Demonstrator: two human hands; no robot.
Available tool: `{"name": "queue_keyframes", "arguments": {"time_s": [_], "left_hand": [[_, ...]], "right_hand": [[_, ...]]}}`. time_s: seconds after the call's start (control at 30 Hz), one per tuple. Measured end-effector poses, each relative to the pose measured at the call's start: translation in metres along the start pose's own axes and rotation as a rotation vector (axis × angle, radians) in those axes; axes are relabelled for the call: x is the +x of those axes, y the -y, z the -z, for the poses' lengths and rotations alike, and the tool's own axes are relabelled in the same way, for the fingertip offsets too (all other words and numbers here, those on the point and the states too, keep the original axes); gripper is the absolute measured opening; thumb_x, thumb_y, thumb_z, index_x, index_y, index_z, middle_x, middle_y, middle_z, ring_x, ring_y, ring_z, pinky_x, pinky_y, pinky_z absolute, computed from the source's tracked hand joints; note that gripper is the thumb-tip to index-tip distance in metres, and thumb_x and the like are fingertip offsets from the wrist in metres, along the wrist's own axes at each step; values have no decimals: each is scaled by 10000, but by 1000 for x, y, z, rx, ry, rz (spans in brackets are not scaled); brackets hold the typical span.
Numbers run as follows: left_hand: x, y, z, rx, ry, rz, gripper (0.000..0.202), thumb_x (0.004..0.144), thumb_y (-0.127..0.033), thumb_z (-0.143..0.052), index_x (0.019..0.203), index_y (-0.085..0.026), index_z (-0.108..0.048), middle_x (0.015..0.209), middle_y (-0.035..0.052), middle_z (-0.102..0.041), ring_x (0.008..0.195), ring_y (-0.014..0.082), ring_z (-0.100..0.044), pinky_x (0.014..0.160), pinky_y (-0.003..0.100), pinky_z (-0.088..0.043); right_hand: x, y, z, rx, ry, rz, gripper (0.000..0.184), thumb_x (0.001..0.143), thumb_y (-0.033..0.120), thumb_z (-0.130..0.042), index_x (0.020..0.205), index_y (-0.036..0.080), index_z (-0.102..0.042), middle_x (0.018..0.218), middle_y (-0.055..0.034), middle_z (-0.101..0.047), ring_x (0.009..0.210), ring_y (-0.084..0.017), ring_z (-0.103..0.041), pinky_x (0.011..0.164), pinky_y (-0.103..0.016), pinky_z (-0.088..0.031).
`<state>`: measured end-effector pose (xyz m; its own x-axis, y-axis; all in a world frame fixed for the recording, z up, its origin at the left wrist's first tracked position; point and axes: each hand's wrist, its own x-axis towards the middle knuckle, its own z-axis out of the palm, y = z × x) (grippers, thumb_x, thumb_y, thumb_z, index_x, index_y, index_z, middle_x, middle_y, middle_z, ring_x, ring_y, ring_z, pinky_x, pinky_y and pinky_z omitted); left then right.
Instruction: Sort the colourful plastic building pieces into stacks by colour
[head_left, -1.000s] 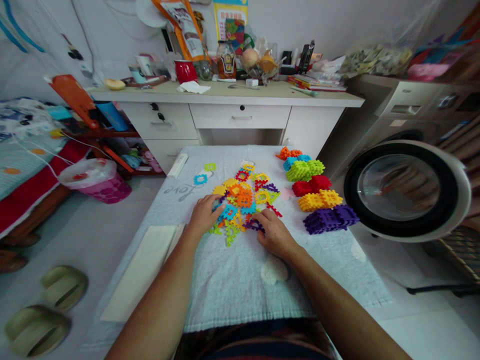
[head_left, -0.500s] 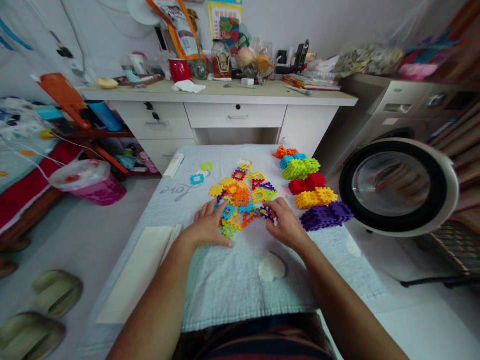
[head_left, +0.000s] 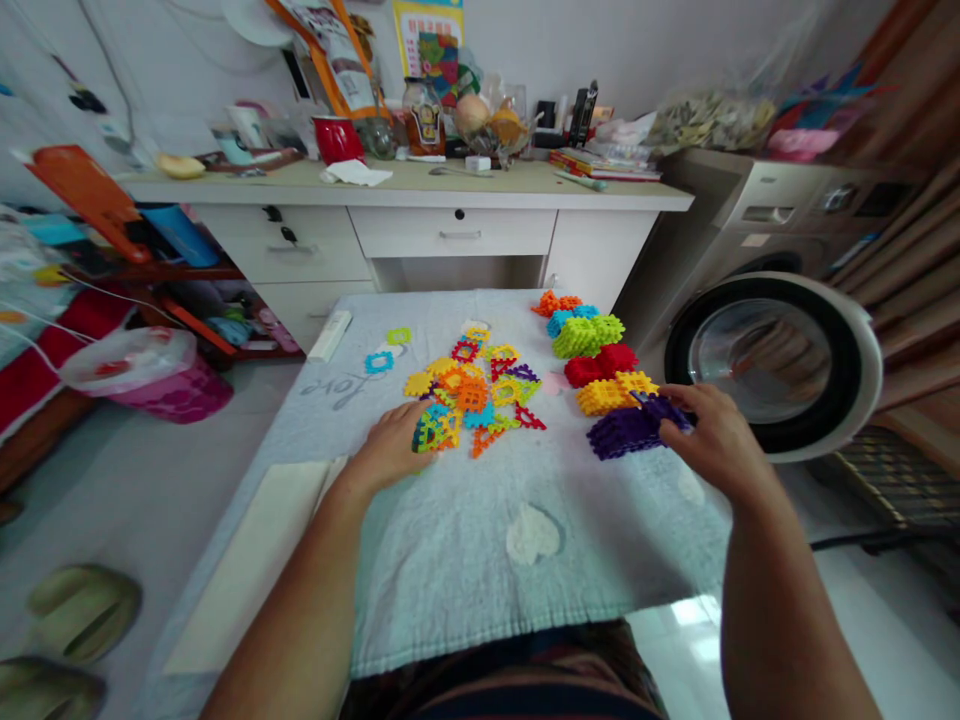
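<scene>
A mixed heap of colourful plastic building tiles (head_left: pixel 472 395), square and triangular with notched edges, lies mid-table. My left hand (head_left: pixel 394 440) rests against the heap's left side, its fingers loosely curved around the edge tiles; the fingertips are partly hidden. At the right, my right hand (head_left: pixel 705 430) has thumb and fingers closed on a purple building tile (head_left: pixel 661 408) at the end of the purple stack (head_left: pixel 622 432). Behind it come stacks of yellow tiles (head_left: pixel 600 397), red tiles (head_left: pixel 600 366), green tiles (head_left: pixel 589 336), blue tiles (head_left: pixel 559 322) and orange tiles (head_left: pixel 555 302).
A loose blue tile (head_left: pixel 379 362) and a green tile (head_left: pixel 399 336) lie left of the heap. A white box (head_left: pixel 330 337) sits at the far left corner of the cloth-covered table (head_left: pixel 450 560). Behind stands a cluttered desk (head_left: pixel 457 232); an open washing machine door (head_left: pixel 772 365) is at right.
My right hand has moved right from the heap to the purple stack with a purple tile. A red triangular tile now shows at the heap's right edge. My left hand stays by the heap.
</scene>
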<state>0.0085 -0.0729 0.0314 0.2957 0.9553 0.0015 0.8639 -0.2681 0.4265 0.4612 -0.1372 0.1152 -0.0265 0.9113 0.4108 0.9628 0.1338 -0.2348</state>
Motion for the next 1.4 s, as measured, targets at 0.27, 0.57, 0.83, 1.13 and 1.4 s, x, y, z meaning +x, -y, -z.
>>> {"name": "queue_keyframes", "arguments": {"time_s": [0.27, 0.57, 0.83, 1.13, 1.4], "left_hand": [[3, 7, -5, -103, -87, 35, 961, 716, -406, -709, 1540, -163, -277, 1550, 172, -429, 1419, 323, -434, 1180, 456, -351], [5, 11, -4, -148, -116, 20, 923, 742, -358, -680, 1541, -146, -269, 1553, 191, -407, 1405, 321, -452, 1159, 469, -378], [2, 7, 2, -15, -74, 26, 821, 716, -343, -682, 1465, -172, -395, 1468, 167, -516, 1337, 345, -498, 1124, 499, -390], [7, 15, -1, -131, -174, 52, 781, 724, -322, -683, 1441, -159, -422, 1370, 158, -587, 1245, 306, -578, 1074, 467, -455], [13, 18, -11, -153, -394, 122, 619, 772, -284, -616, 1370, -173, -501, 1358, 154, -581, 1236, 296, -579, 1073, 471, -465]], "right_hand": [[-7, -27, -4, -55, 24, -38, 359, 813, 386, -550, 1066, 186, -708, 917, -112, -670, 851, -291, -647, 863, -462, -488], [-1, -3, 2, -44, -75, -12, 380, 819, 383, -561, 1107, 182, -705, 994, -130, -670, 935, -301, -629, 895, -464, -488], [38, 104, -42, 183, 153, 209, 326, 884, 256, -545, 1173, 180, -676, 1128, -126, -662, 1073, -275, -602, 970, -409, -465], [58, 133, -121, 57, 295, 63, 410, 919, 227, -537, 1299, 98, -621, 1297, -180, -635, 1194, -286, -553, 1058, -385, -373], [52, 136, -145, 98, 294, 73, 303, 928, 241, -561, 1188, 212, -713, 1235, -123, -661, 1136, -280, -548, 989, -383, -400]]}}
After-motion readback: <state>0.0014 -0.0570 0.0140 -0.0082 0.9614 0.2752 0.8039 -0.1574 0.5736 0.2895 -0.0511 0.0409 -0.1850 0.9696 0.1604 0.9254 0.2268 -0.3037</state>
